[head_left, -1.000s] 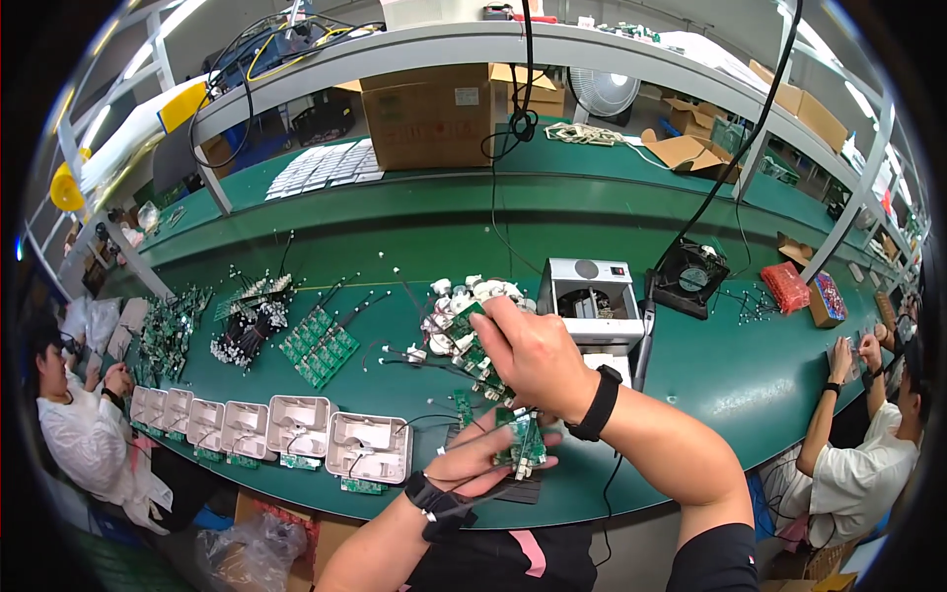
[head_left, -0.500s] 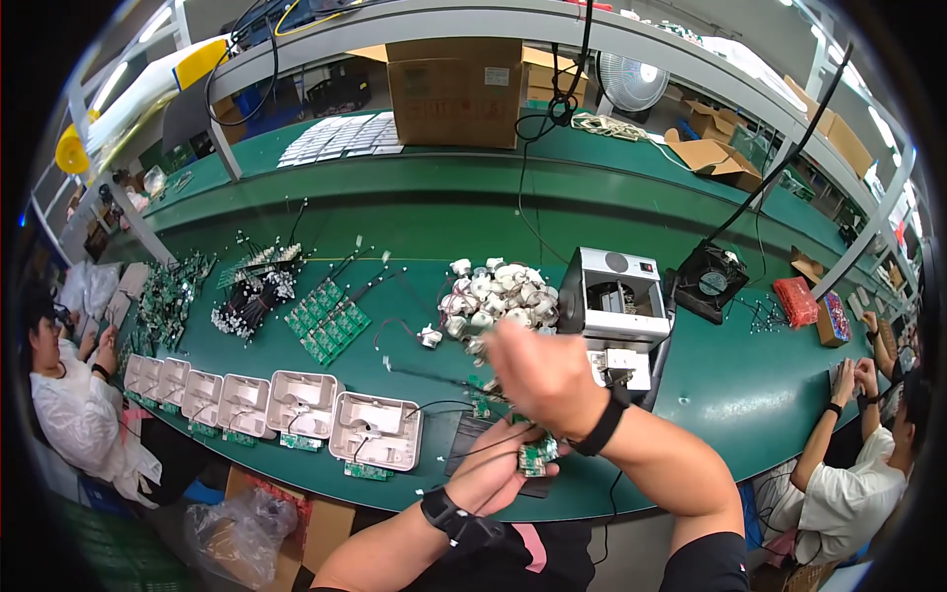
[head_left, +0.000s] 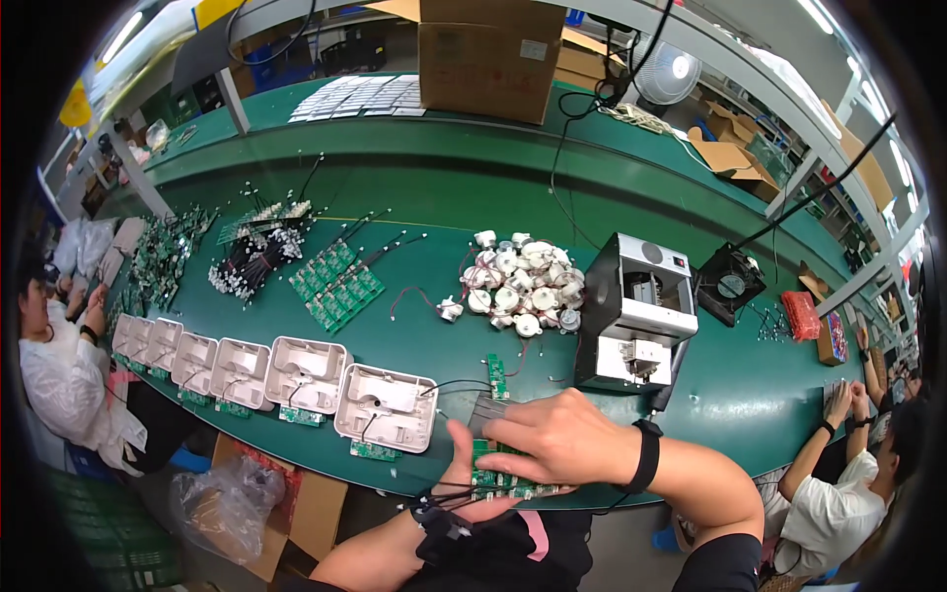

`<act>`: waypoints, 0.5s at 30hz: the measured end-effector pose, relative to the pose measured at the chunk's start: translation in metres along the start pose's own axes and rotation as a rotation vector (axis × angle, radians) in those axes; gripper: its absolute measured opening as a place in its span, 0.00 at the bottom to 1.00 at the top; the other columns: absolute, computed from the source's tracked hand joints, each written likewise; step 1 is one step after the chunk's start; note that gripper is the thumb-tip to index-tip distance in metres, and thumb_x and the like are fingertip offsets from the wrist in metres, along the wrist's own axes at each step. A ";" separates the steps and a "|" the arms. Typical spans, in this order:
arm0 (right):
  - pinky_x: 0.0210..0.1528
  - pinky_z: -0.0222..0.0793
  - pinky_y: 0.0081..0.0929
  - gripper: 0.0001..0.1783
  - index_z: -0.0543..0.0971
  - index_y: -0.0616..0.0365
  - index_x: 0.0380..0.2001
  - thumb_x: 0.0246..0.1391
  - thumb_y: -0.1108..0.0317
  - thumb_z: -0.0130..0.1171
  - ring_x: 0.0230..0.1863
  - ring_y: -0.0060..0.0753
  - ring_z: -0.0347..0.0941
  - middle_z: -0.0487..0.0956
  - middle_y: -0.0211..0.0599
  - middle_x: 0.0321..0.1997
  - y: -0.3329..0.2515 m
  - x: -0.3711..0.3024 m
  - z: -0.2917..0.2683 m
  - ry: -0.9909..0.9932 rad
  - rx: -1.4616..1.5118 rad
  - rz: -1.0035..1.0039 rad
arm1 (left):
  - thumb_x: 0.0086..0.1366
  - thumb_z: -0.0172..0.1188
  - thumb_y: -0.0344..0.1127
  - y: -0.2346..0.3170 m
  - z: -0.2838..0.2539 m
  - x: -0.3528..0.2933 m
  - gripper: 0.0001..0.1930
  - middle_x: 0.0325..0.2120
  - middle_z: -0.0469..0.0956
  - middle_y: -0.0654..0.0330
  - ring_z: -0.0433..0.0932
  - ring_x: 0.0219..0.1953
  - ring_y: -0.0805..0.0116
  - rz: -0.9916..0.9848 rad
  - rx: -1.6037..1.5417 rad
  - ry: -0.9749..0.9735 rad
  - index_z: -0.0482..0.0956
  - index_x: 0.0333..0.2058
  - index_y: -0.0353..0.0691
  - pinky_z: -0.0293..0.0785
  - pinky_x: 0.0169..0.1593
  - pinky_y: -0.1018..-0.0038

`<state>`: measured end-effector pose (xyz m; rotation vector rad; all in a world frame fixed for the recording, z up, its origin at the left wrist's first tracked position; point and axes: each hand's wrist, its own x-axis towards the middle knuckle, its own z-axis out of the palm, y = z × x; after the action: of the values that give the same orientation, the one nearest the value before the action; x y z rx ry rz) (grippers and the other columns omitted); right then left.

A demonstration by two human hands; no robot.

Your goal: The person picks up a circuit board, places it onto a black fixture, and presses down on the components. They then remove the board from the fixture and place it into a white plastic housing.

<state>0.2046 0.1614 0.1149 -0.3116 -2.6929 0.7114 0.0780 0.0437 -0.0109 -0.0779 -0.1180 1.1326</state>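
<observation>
Head view: green circuit boards (head_left: 486,481) lie beneath the right hand's (head_left: 567,429) bent fingers, long axis roughly sideways; the left hand (head_left: 456,481) sits under them, thumb spread wide; whether the right pinches, I cannot tell.

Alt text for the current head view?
A person's left hand supports green circuit boards beneath their right hand, at a green workbench. Left: a row of open white housings; beyond the hands: heaped white round parts and a benchtop machine.
</observation>
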 end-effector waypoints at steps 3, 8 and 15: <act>0.27 0.73 0.41 0.12 0.82 0.59 0.38 0.62 0.60 0.64 0.24 0.50 0.78 0.81 0.42 0.26 -0.005 0.008 0.005 0.082 -0.078 0.024 | 0.62 0.52 0.77 0.002 0.008 -0.010 0.50 0.70 0.62 0.45 0.62 0.72 0.44 -0.017 -0.002 0.019 0.60 0.71 0.45 0.59 0.73 0.43; 0.30 0.76 0.45 0.15 0.82 0.57 0.37 0.61 0.55 0.65 0.28 0.51 0.81 0.83 0.43 0.27 0.044 0.027 0.017 0.156 -0.208 0.458 | 0.65 0.64 0.62 0.006 0.018 -0.032 0.45 0.72 0.58 0.45 0.61 0.71 0.37 -0.020 0.187 0.167 0.57 0.73 0.50 0.56 0.71 0.33; 0.33 0.78 0.47 0.19 0.80 0.62 0.39 0.58 0.54 0.65 0.29 0.50 0.83 0.84 0.46 0.26 0.079 0.029 0.055 -0.133 -0.447 0.563 | 0.69 0.65 0.45 0.010 0.022 -0.042 0.39 0.71 0.60 0.46 0.60 0.72 0.40 0.058 0.216 0.162 0.56 0.73 0.50 0.55 0.71 0.33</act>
<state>0.1674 0.2132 0.0375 -1.2023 -2.8846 0.2512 0.0484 0.0097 0.0076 0.0200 0.1514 1.1863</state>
